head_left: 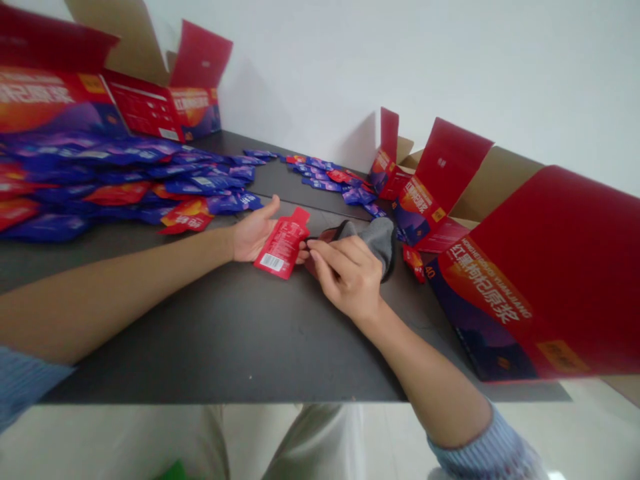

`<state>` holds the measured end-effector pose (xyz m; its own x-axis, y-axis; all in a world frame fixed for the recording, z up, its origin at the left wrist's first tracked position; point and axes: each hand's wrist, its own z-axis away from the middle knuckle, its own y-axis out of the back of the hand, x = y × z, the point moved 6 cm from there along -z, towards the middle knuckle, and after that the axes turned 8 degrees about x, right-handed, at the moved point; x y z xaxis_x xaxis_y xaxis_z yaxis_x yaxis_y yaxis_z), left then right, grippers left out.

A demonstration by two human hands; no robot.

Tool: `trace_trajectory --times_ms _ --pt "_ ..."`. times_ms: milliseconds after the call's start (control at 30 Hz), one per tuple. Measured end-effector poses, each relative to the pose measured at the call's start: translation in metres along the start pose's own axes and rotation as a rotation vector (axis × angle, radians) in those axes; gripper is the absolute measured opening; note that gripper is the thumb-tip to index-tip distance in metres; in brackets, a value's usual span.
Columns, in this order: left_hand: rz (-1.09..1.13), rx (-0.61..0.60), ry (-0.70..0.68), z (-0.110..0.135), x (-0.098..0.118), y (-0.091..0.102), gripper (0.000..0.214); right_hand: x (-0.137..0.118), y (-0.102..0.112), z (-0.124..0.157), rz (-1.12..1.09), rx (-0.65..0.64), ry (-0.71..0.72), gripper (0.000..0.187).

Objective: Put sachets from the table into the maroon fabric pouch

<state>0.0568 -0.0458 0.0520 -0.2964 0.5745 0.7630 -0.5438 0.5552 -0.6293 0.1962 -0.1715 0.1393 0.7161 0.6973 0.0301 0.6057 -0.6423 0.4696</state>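
A red spouted pouch (281, 248) with a barcode lies across the upturned palm of my left hand (255, 233), which supports it with the thumb raised. Close by on the right, my right hand (350, 270) is closed in a pinch, its fingertips beside the left fingers and the pouch's edge. Whatever is between those fingertips is too small to make out. Just behind the right hand sits a grey cloth item (379, 240) with black trim, partly covered by the hand; its black edge reaches close to the pinching fingertips.
Blue and red pouches (125, 177) lie piled at the left, and more pouches (320, 175) run along the back. Open red cartons (545, 280) line the right side; others (193, 107) stand at the back left. The dark table's (225, 347) front edge is near my legs.
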Motion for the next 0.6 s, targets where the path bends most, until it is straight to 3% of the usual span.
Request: trace_trajectory --times_ms 133,200,267,333,433,533,600 --pt "-0.001 0.058 0.012 0.003 -0.001 -0.007 0.097 -0.045 0.031 -0.005 -0.172 0.129 0.109 0.022" --pt "-0.006 0.079 0.023 0.004 -0.001 -0.011 0.097 -0.051 0.039 -0.004 -0.175 0.161 0.099 0.029" --pt "0.009 0.098 0.029 0.005 -0.001 -0.013 0.095 -0.049 0.032 -0.001 -0.165 0.112 0.038 0.041" --pt "0.035 0.120 0.027 0.005 0.000 -0.011 0.093 -0.043 0.009 0.005 -0.190 -0.057 -0.019 0.060" --pt "0.050 0.131 0.059 0.004 -0.001 -0.006 0.093 -0.041 -0.036 0.019 -0.234 -0.450 0.005 0.085" --pt "0.051 0.114 0.108 0.005 -0.003 -0.005 0.093 -0.037 -0.063 0.028 -0.156 -0.746 0.079 0.084" --pt "0.062 0.111 0.106 0.006 -0.003 -0.009 0.091 -0.029 -0.067 0.026 -0.071 -0.814 0.109 0.079"
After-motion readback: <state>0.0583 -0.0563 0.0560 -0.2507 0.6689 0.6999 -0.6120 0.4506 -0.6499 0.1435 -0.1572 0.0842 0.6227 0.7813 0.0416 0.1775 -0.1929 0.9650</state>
